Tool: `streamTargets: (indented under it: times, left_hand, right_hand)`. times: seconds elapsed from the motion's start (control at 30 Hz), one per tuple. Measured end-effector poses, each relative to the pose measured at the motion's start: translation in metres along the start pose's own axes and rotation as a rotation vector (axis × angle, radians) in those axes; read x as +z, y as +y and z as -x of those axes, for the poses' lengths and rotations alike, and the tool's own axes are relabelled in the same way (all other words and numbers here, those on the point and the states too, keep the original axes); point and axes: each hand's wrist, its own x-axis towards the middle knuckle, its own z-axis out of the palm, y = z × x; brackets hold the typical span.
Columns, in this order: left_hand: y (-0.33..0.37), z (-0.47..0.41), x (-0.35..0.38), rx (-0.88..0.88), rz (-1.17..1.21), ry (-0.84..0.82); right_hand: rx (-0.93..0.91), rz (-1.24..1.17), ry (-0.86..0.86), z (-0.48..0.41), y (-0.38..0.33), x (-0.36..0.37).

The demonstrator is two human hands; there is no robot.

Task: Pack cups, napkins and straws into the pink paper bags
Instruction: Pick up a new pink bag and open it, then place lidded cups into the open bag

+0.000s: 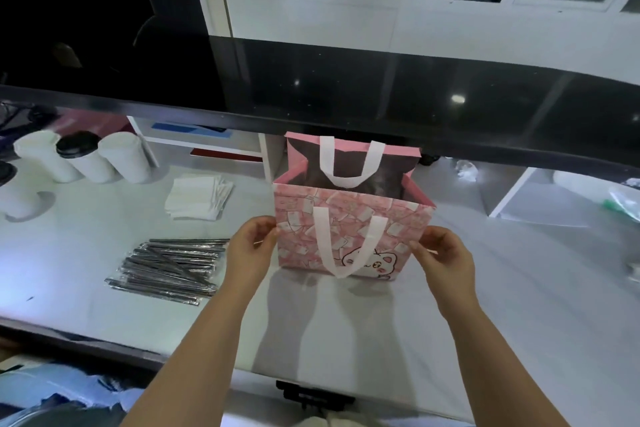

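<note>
From the head camera, the pink bag [349, 229] stands upright on the pale table [311, 340], straight in front of the person, with its mouth spread open and facing up. That placement looks meant to leave it ready for loading from above. The left hand [249, 250] pinches the bag's left front edge with curled fingers and thumb. The right hand [443, 260] grasps the right front edge in the same way. Holding both sides at once probably squares the paper walls and steadies the bag so it stays open without help. The near handle [332, 246] hangs down over the printed front, out of the opening. The far handle [349, 163] stands up against the back wall. What shows of the inside is dark, and I cannot tell whether anything is in it yet. The supplies lie on the person's left, apart from the bag. The white cups [86, 156], at least one with a black lid, are grouped at the far left. A stack of white napkins [197, 198] sits nearer the bag. The wrapped straws [169, 267] lie in a loose bundle just beside the left forearm. Keeping all three on one side suggests a short reach for each item. A dark shelf [346, 90] overhangs the back of the table, close above the bag's far edge.
</note>
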Motion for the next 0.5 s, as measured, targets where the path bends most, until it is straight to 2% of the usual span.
streamTargets:
  times: [0.13,0.2,0.37,0.5]
  left_hand:
    - [0.034,-0.011,-0.015,0.104,0.003,0.028]
    - [0.063,-0.025,-0.023,0.158,-0.058,0.032]
    - [0.128,-0.06,-0.037,0.305,-0.447,0.061]
    - [0.143,-0.076,-0.061,0.387,-0.662,0.072]
  right_hand:
    - [-0.1,-0.096,0.135,-0.017,-0.041,-0.008]
    - [-0.152,0.01,0.144,-0.037,-0.075,-0.002]
    - [-0.295,0.364,-0.148,-0.08,-0.141,0.058]
    - [-0.421,0.504,-0.281,-0.083,-0.163,0.121]
